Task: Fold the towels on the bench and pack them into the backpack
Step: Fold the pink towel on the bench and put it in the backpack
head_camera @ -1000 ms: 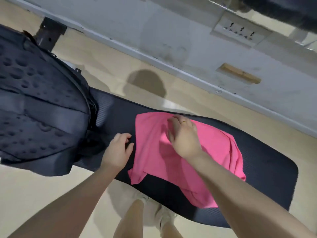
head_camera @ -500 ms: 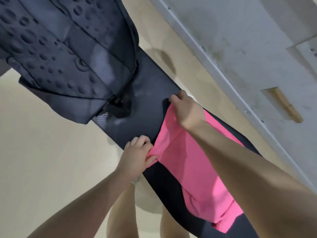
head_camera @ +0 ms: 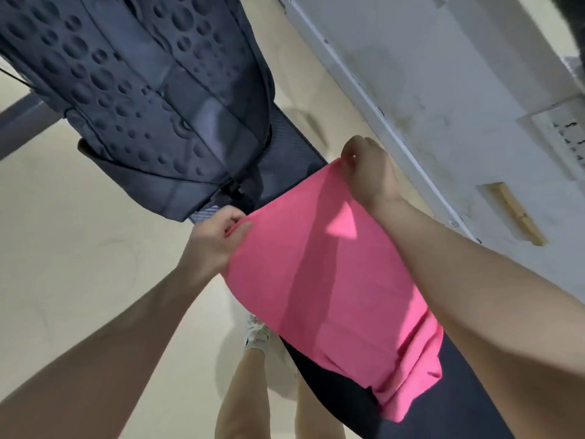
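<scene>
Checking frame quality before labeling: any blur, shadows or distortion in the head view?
Head view: wide-angle bend on the wall baseboard; soft motion blur overall; the right forearm's shadow bands the pink towel, with one bright patch near the right hand; left hand evenly lit; backpack dim, its dimples readable.

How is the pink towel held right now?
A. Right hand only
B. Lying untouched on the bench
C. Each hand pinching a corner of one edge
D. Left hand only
C: the left hand and right hand each grip a corner of the pink towel, stretching its edge near the backpack.
</scene>
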Tool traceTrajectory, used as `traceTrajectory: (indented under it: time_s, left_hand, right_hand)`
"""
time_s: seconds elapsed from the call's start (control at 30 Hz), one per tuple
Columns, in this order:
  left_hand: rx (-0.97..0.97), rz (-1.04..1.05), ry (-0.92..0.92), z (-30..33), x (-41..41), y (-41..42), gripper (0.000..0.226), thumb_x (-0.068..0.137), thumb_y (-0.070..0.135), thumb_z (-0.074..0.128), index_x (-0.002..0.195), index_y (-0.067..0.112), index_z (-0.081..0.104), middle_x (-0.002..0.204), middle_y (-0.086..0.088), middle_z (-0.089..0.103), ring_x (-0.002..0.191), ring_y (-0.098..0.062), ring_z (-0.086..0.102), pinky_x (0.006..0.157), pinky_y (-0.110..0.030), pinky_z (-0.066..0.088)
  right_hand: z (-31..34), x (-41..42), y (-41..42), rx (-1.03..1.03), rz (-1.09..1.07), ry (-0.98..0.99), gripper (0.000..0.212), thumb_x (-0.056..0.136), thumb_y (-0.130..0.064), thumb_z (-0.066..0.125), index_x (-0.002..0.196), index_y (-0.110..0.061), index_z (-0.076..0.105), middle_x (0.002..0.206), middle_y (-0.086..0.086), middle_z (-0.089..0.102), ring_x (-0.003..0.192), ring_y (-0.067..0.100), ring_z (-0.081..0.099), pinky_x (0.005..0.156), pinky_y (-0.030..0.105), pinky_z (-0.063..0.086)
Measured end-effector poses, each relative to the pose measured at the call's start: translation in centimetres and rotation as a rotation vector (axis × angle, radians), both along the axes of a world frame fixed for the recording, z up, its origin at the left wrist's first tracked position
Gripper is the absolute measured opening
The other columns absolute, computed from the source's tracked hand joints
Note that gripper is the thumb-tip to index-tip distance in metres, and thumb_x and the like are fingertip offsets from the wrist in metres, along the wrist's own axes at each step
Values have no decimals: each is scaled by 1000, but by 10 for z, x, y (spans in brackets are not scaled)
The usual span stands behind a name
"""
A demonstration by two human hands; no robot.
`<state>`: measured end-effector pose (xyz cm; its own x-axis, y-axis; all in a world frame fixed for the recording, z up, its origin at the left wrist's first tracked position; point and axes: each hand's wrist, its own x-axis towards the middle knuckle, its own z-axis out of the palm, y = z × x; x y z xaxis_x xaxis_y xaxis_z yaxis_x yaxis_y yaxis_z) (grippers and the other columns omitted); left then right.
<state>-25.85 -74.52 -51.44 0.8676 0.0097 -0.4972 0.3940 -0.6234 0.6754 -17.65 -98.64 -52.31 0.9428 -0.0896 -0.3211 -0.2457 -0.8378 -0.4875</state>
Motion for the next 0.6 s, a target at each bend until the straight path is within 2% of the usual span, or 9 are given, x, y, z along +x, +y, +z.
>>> traceTrajectory:
  time_s: [0.03,0.1,0.17,0.23,0.3,0.37,0.47,0.6]
  left_hand:
    - [92,-43,-51,-1,8,0,5,87,23,60,90,20,60,78,-3,59,73,-14,53,70,-28,40]
    - [336,-164,-227,-5,19,0,26,86,19,62,109,10,59,96,-10,59,87,-28,53,78,-37,41]
    - [465,-279,-366,-8,16,-5,33,79,9,65,112,3,59,107,-19,57,91,-38,53,79,-44,43]
    - [431,-393,-358,-12,5,-16,27,78,6,58,104,1,63,103,-21,57,86,-40,54,76,-45,45]
    - [328,-551,-288,-18,-14,-32,30,81,16,43,96,3,65,96,-19,57,85,-38,56,76,-44,47]
    - [222,-693,-165,-18,-38,-54,32,88,20,38,102,4,63,100,-15,57,90,-35,57,77,-41,48]
    - [139,-866,39,-13,-85,-91,28,97,19,39,120,9,52,114,-7,57,97,-25,57,77,-33,44]
    - [128,-1054,55,-8,-148,-130,27,98,25,38,118,13,50,116,0,54,97,-22,55,75,-33,42]
  right_hand:
    - [0,1,1,70,-36,-40,27,91,-9,44,116,-5,54,123,16,53,103,34,56,84,38,44]
    - [1,-7,1,169,-35,-27,44,92,-8,47,135,-9,41,145,13,35,121,30,50,98,38,43]
    - [3,-27,-8,165,3,56,56,89,-4,49,142,-12,31,154,10,19,126,30,46,102,40,40]
    - [6,-56,-23,81,29,133,54,88,-4,48,140,-12,34,155,9,14,124,33,47,99,39,42]
    - [9,-91,-45,-9,30,190,45,88,-4,46,133,-10,42,154,11,17,120,34,49,94,33,41]
    - [11,-128,-68,-40,-35,238,39,87,-2,46,126,-6,49,146,15,28,116,34,51,92,27,37]
    - [15,-188,-101,-90,-171,307,28,88,-3,47,114,0,57,126,20,46,111,35,51,94,30,34]
    - [12,-259,-128,-131,-253,436,28,88,-11,50,114,-5,58,118,18,52,109,34,52,88,36,42]
